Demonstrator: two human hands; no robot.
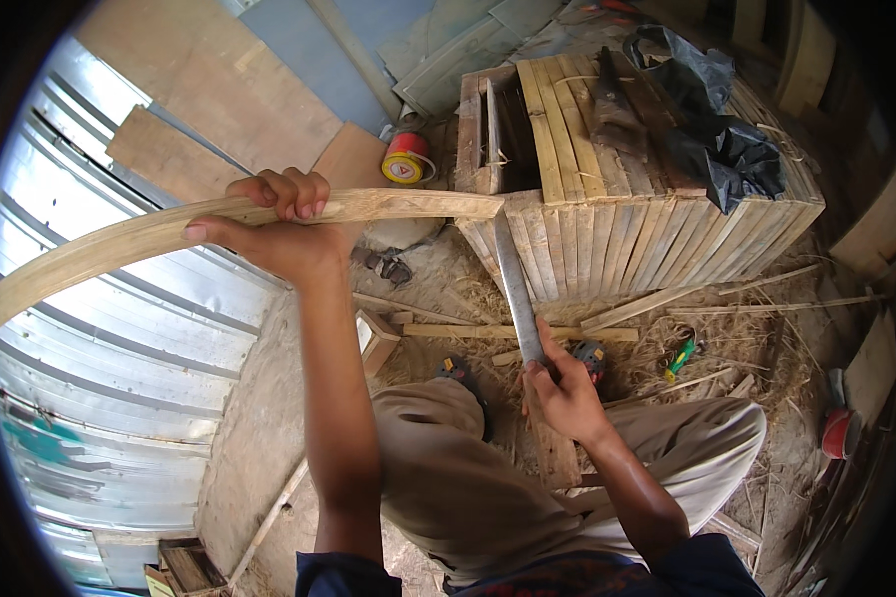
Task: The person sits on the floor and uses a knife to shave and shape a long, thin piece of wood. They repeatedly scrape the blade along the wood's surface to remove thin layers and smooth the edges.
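While the left hand (281, 227) is clamping fingers round a wooden strip (398, 204), the right hand (569, 398) is clamping its round a knife (516, 284).

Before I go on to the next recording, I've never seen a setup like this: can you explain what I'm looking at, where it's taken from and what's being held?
There is no machine here, just a person working with bare hands. The one picture comes from a wide fisheye camera on the person's head, looking down, so straight edges bend near the rim. The left hand grips a long wooden strip. The right hand holds a long blade, its tip by the strip's end; whether they touch, I can't tell. Ahead stands a slatted wooden crate with black plastic on top. Wood pieces and a green object lie on the ground.
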